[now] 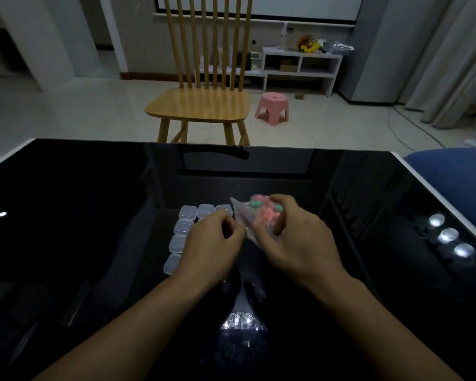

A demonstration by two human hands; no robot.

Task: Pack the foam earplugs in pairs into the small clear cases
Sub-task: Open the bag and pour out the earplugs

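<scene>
right now both hands are over the middle of the black glossy table (94, 215). the right hand (300, 237) has its fingers curled round a clear plastic bag (245, 218) stuffed with foam earplugs (264, 215), pink ones mostly, a couple green at the bag's 12 o'clock side. the left hand (212, 248) pinches the bag's edge at its 9 o'clock, thumb and fingertips pressed together on the plastic. the bag is lifted just off the table, tilted. small clear cases (183, 226) sit closed on the table at 9 to 11 o'clock of the left hand, a column of four and a row running toward the bag, some hidden under the hand. cannot tell how many in all. past the table at 12 o'clock a wooden chair (201, 103), a pink stool (272, 105) at its 3 o'clock, white shelf (300, 64) behind.
</scene>
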